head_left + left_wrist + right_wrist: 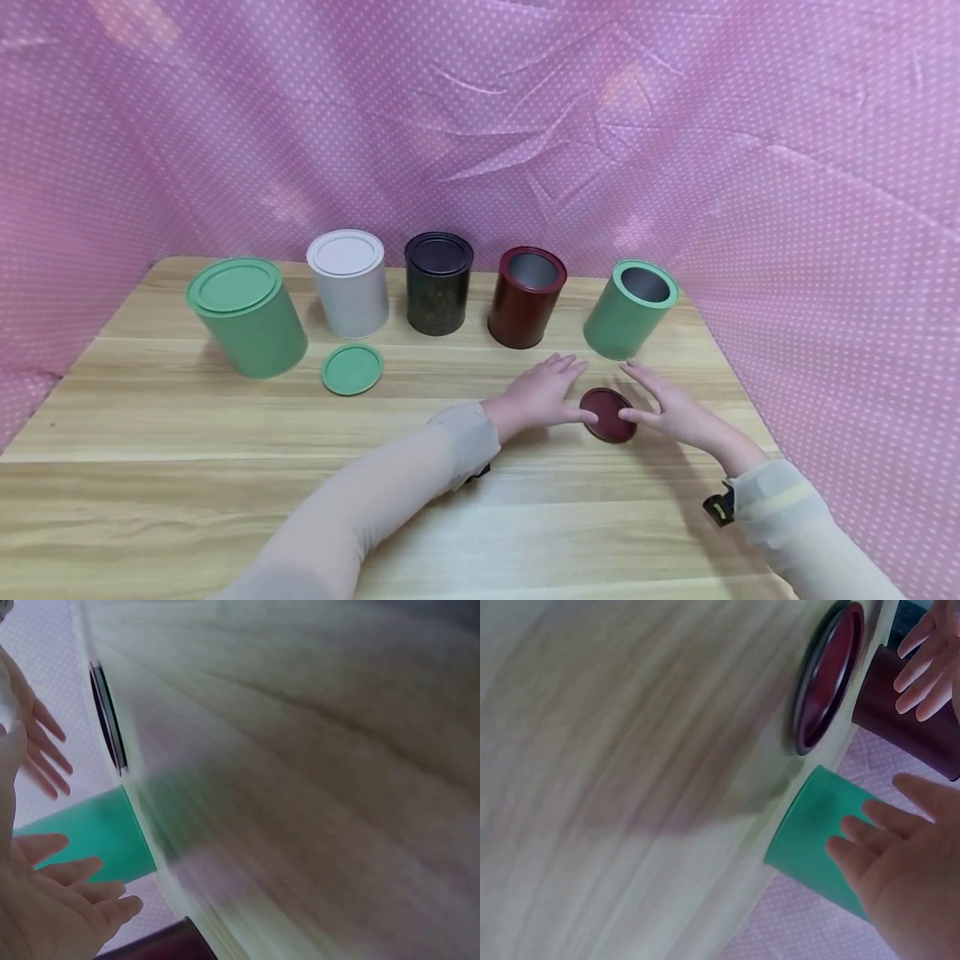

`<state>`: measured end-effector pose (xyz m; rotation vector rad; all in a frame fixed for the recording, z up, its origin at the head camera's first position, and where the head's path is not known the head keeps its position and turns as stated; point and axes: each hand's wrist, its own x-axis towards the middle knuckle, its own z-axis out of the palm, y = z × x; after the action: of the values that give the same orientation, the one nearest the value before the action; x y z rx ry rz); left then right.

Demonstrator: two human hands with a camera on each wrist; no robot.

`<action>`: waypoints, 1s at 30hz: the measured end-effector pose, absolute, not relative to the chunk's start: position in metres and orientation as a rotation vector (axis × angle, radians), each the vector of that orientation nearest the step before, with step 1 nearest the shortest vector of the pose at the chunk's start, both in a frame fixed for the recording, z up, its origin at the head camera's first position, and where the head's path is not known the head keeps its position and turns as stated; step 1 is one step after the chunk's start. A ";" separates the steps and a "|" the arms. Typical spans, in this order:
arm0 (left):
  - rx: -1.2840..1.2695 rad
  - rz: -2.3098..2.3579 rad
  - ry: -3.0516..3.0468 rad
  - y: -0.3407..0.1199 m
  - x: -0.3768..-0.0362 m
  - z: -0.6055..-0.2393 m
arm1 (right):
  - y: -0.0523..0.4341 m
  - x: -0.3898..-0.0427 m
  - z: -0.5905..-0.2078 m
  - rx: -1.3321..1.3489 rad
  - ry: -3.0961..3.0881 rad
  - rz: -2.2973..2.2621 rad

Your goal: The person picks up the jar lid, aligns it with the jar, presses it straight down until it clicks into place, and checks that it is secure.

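A dark red round lid point(602, 422) lies on the wooden table, and a wrist view shows the same lid point(831, 679) with its raised rim. My left hand point(542, 395) hovers at its left side, fingers extended and holding nothing. Opposite it, my right hand point(670, 408) is held over the lid's right edge, fingers spread and nothing in them. Both wrist views show the hands raised off the tabletop, apart from the lid. Behind them stand a dark red can point(525, 300) and a smaller green can point(628, 312), both with uncovered tops.
Farther left stand a black can point(437, 292), a white can point(352, 292) and a large green can point(258, 329), each with its lid on. A loose green lid point(352, 369) lies before the white can. Pink dotted cloth point(480, 125) hangs around the table point(187, 483).
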<state>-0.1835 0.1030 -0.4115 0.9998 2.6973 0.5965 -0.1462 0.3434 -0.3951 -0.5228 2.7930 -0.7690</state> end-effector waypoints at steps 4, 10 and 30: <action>0.996 0.529 2.689 0.107 -0.185 -0.415 | 0.347 -0.146 -0.401 -0.540 2.725 -0.771; 0.952 0.456 2.651 0.113 -0.187 -0.422 | 0.354 -0.150 -0.409 -0.603 2.687 -0.803; 0.901 0.396 2.630 0.126 -0.185 -0.427 | 0.357 -0.152 -0.418 -0.676 2.670 -0.789</action>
<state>-0.1852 0.1257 -0.4269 0.9012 2.6299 0.3961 -0.1519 0.3570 -0.4176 -0.6757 2.6700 -0.7893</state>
